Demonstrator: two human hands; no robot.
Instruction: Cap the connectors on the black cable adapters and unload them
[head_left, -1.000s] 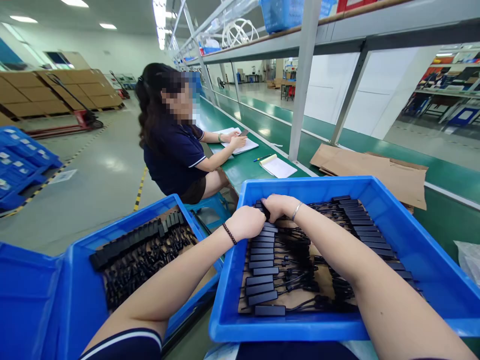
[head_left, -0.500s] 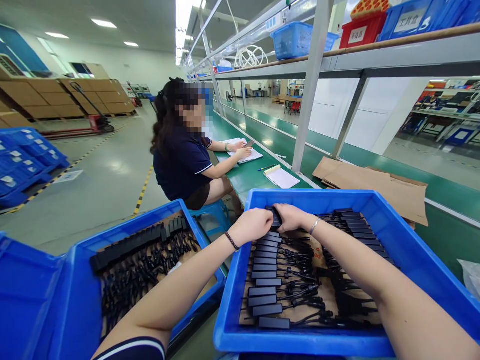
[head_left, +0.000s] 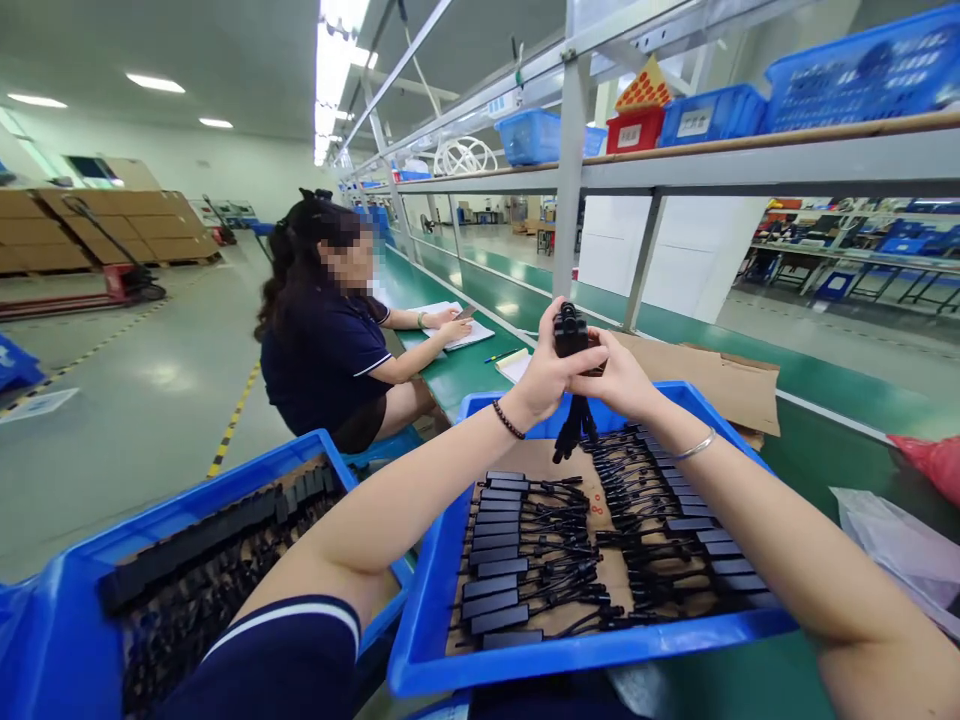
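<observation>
Clearly, at ten o'clock from you, a smooth blue plastic bin with a raised rim holds a tight line of matte black rectangular blocks, their tangled cables lying beside them. At eleven, a seated co-worker in a navy shirt leans at the glossy green worktop, hands over white paper sheets.

Between twelve and one, your left hand, below a dark beaded bracelet, curls around the left side of a black bundle of blocks and cables, thumb reaching across the front. Your right hand, with a shiny silver bangle at the wrist, grips the other side, so the bundle is clasped between both hands. It is raised above the far part of the second blue plastic bin, cable ends dangling.

That bin, at one o'clock, has two columns of slim black oblong modules on flat brown cardboard, thin cables pointing inward. Beyond its right side lie flat tan cardboard sheets. At two, a crinkled, translucent plastic bag rests near glossy red plastic film.
</observation>
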